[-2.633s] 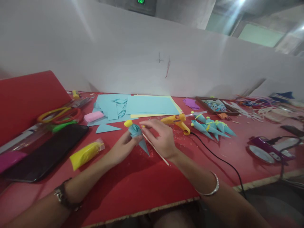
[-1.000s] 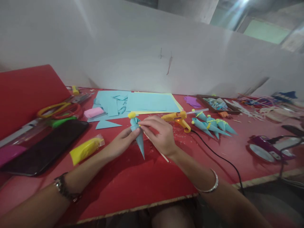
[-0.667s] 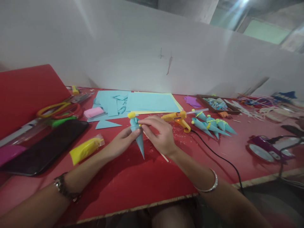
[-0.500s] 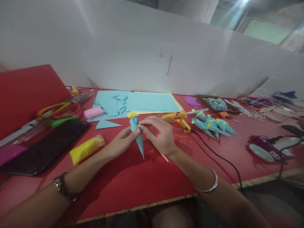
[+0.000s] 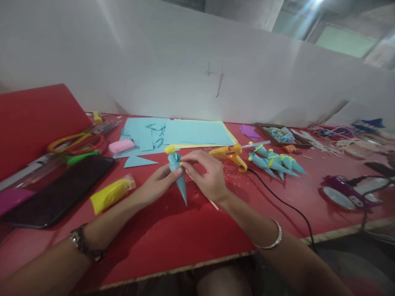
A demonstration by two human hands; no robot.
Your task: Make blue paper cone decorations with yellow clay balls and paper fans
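A blue paper cone (image 5: pixel 181 187), its tip pointing down, is gripped near its upper part by my left hand (image 5: pixel 163 179). On top of the cone sits a yellow ball (image 5: pixel 170 149). My right hand (image 5: pixel 206 172) touches the cone's right side, thumb and forefinger pinched round a small yellow bit (image 5: pixel 181 163). To the right lies a yellow glue gun (image 5: pixel 230 154) with a small orange light. Beyond it rest several finished-looking blue cones (image 5: pixel 277 164) with yellow beads.
Blue sheets (image 5: pixel 197 132) and a blue triangle (image 5: pixel 138 161) lie behind my hands. At left are scissors (image 5: pixel 74 144), a black phone-like slab (image 5: pixel 61 191) and a yellow packet (image 5: pixel 111 194). A black cable (image 5: pixel 286 201) crosses the right side, near a purple device (image 5: pixel 352 191).
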